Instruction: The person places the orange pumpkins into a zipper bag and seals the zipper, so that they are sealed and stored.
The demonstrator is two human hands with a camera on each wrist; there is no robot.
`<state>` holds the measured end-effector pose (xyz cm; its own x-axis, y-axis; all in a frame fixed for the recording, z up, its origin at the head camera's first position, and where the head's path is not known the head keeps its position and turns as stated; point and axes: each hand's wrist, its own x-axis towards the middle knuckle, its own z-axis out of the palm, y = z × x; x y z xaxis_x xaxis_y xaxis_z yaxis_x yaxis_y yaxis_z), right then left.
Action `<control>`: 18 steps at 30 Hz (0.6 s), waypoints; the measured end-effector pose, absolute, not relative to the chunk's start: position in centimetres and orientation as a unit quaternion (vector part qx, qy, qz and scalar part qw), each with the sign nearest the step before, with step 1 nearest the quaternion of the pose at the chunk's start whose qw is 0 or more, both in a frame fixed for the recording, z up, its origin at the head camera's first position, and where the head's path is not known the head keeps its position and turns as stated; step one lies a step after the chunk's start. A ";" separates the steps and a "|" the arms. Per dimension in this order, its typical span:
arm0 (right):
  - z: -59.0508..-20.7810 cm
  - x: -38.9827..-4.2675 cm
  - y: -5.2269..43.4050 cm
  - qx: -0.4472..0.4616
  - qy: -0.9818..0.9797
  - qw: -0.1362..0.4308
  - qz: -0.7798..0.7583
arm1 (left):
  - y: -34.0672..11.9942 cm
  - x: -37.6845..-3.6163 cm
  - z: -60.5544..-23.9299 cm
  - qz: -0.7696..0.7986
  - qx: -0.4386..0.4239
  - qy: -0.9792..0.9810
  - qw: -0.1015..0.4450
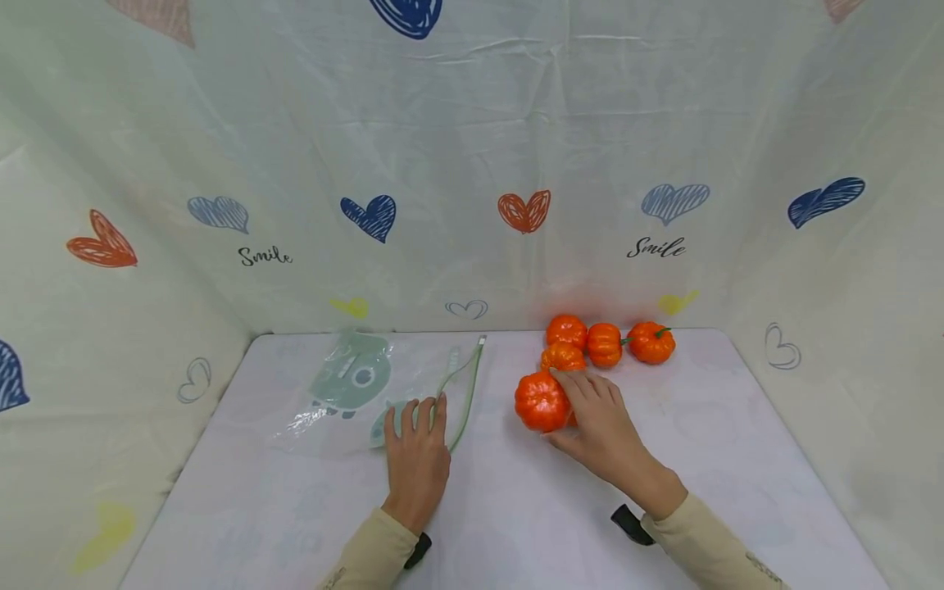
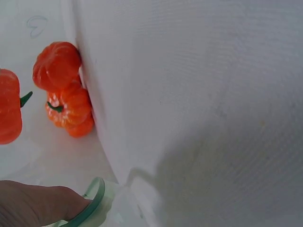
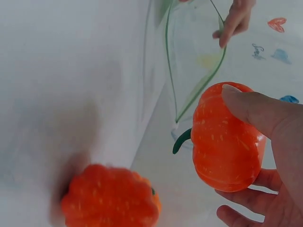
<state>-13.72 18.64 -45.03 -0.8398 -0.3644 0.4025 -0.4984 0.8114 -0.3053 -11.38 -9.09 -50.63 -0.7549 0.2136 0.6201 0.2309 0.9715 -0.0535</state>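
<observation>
Head view showed your right hand [image 1: 601, 426] curled round one pumpkin [image 1: 542, 401], thumb and fingers cupping it just above or on the desk [image 1: 516, 524], right beside the second pumpkin [image 1: 563, 357] of the cluster. Your left hand [image 1: 416, 455] lay flat, fingers straight, pressing the clear bag [image 1: 354, 393] down near its green-edged mouth [image 1: 466, 393]. The risk I judged: the grip sat mostly on one side of a smooth, ribbed pumpkin, so it could have rolled out of your fingers, or your knuckles could have knocked the neighbour into the three others [image 1: 605, 342] at the back wall. The bag looked thin and slippery; with only a flat palm on it, the mouth could have stayed closed or slid away when the pumpkin arrived. The desk was covered in a pale, faintly printed cloth, slightly glossy. Around it hung a white sheet [image 1: 472, 164] with drawn hearts and the word "Smile", forming three walls.
</observation>
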 end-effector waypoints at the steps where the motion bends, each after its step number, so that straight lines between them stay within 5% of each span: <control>1: -45.2 -13.7 18.3 0.231 -0.937 0.162 0.208 | -9.1 -11.4 -50.6 -0.011 -0.118 -0.937 0.329; 18: -46.1 -13.7 11.9 0.234 -0.922 0.115 0.287 | -8.8 -11.6 -50.1 -0.008 -0.109 -0.950 0.293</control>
